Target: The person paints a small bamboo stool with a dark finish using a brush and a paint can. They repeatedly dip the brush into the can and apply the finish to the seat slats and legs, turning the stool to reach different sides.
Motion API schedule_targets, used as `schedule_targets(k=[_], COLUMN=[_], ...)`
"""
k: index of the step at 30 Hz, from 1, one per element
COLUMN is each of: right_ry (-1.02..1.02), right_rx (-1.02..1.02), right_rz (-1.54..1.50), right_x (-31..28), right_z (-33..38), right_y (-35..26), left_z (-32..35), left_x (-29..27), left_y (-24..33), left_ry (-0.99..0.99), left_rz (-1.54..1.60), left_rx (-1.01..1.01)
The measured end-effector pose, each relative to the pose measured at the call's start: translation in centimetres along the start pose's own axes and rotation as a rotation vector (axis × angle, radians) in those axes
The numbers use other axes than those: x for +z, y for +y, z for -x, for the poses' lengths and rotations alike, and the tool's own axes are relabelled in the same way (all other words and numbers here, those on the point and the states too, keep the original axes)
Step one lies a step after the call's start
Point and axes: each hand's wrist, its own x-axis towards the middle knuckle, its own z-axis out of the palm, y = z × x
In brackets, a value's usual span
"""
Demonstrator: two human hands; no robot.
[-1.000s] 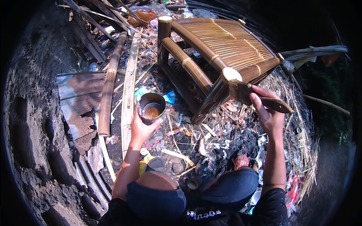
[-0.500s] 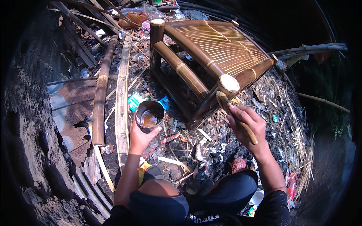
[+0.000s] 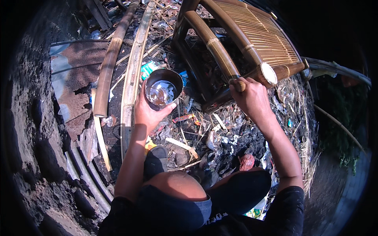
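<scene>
My left hand (image 3: 146, 112) is wrapped round a dark, round cup (image 3: 164, 76) with a shiny brownish liquid (image 3: 162, 93) at its bottom. In my right hand (image 3: 252, 97), the fingers close round a brush (image 3: 239, 85) whose wooden handle end points toward me. The brush lies against the lower side rail of a glossy brown bamboo chair (image 3: 248, 47), near the front corner post. Its bristles are mostly hidden behind the hand. Thin slats form the chair's top, and a pale cut end caps the near post.
Two long bamboo poles (image 3: 111, 67) lie on the ground to the left, beside a rusty metal sheet (image 3: 80, 78). Litter, straw and split bamboo pieces (image 3: 182, 146) cover the dirt between my knees and the chair. A rough earth bank rises at the far left.
The brush has moved from the chair's pale post end to the side rail left of it, and my right hand has turned over. The cup stays in my left hand. The view has shifted.
</scene>
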Motion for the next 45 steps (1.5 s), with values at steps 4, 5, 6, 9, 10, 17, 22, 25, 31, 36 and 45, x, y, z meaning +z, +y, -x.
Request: schedule_targets(k=[4,5,6,9,10,17,22,25,31,36,45], right_ry=[-0.153,-0.204,-0.254,-0.408,-0.436,0.179,0.843,1.005,0.654,0.8,0.615], right_rx=[-0.023,-0.033,-0.031,-0.055,-0.075,0.197,0.766,0.666,0.59,0.406,0.316], right_rz=[-0.073,-0.084,-0.087,-0.036,-0.041,-0.448,-0.974,-1.27,-1.313,-1.306,-1.298], right_x=[7.8,9.6,11.5,18.1,20.0,14.5,10.3,6.9,4.2,0.0,-0.4], right_z=[3.0,3.7,4.9,7.8,8.3,14.0,18.1,15.3,15.1,10.8,10.2], right_y=[2.5,2.7,3.1,4.8,5.2,5.5,6.4,8.3,11.7,15.9,17.2], left_z=[0.5,0.5,0.3,0.3,0.3,1.2,1.2,1.2,1.8,2.4,2.5], left_x=[-1.6,-1.9,-1.8,-1.6,-1.7,-1.3,0.7,0.3,1.4,1.2,2.8], left_y=[-0.8,-1.0,-1.4,-0.3,0.4,0.2,2.0,0.1,1.6,-0.2,2.6], left_ry=[0.011,0.013,0.007,-0.034,-0.046,-0.028,-0.156,-0.169,-0.178,-0.18,-0.202], left_rz=[-0.102,-0.119,-0.128,-0.063,-0.032,-0.049,-0.096,-0.16,-0.326,-0.227,-0.264], left_rx=[-0.038,-0.027,-0.015,0.025,0.042,-0.039,0.073,0.069,0.12,0.088,0.072])
